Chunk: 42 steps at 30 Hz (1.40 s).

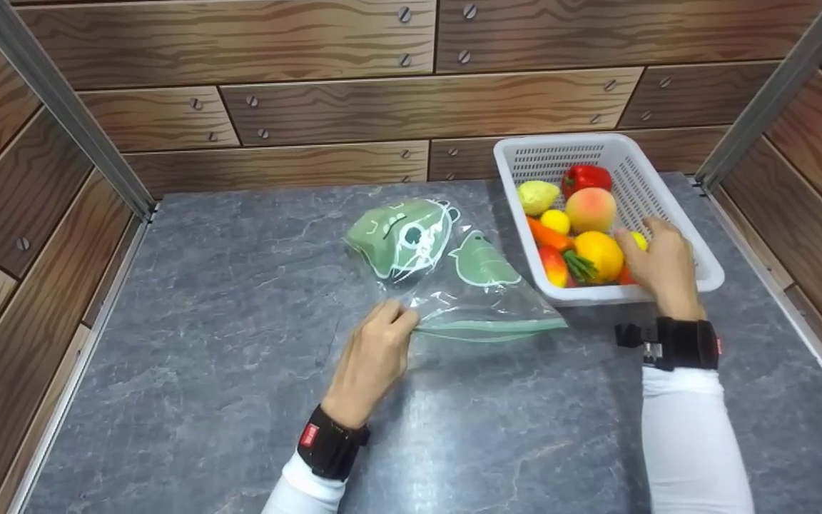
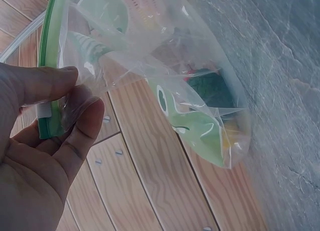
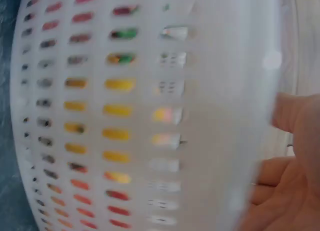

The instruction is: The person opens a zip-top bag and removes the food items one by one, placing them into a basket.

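Note:
My left hand (image 1: 372,357) pinches the green zip edge of a clear zip bag (image 1: 486,264) with green cartoon prints, at the corner by the white slider (image 2: 44,110). The bag lies on its side, its zip edge towards me. Through the film in the left wrist view, a dark green thing (image 2: 212,88) shows, with something yellow near it. My right hand (image 1: 668,268) is over the front right of a white plastic basket (image 1: 712,275), thumb and fingers apart. Just beyond its thumb is a small yellow fruit (image 1: 639,240); an orange (image 1: 599,255) lies to the left.
The basket also holds a red bell pepper (image 1: 586,177), a peach (image 1: 591,210), a lemon (image 1: 538,196), a carrot (image 1: 548,234) and a mango (image 1: 554,265). Wood-patterned panels (image 1: 325,111) enclose the grey marbled table (image 1: 240,321) at the back and sides.

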### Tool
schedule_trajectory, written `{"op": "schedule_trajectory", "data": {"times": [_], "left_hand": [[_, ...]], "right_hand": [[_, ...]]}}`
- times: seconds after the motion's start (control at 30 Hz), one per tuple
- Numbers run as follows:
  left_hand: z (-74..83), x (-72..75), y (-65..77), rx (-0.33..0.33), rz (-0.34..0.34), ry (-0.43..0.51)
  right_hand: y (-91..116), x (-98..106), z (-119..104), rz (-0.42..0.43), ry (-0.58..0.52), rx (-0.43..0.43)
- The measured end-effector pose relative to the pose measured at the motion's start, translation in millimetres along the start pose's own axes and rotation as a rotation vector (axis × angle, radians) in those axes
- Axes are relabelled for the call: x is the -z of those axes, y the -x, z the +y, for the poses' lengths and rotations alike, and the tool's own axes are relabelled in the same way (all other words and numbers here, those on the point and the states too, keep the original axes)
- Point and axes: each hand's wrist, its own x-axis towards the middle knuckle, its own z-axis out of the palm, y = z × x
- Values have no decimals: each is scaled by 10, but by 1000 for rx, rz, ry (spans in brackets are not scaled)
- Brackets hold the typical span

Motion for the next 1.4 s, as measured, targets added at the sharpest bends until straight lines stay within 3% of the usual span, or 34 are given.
{"op": "schedule_trajectory", "data": {"times": [0.27, 0.5, 0.8, 1.4], "left_hand": [[4, 7, -37, -9, 1, 9], [11, 16, -32, -11, 0, -10], [25, 18, -33, 2, 3, 11], [1, 7, 4, -4, 12, 2]], "right_hand": [[282, -4, -423, 252, -218, 206], [562, -54, -725, 363, -349, 437], [848, -79, -949, 200, -365, 644], [1028, -315, -1178, -36, -380, 856]]}}
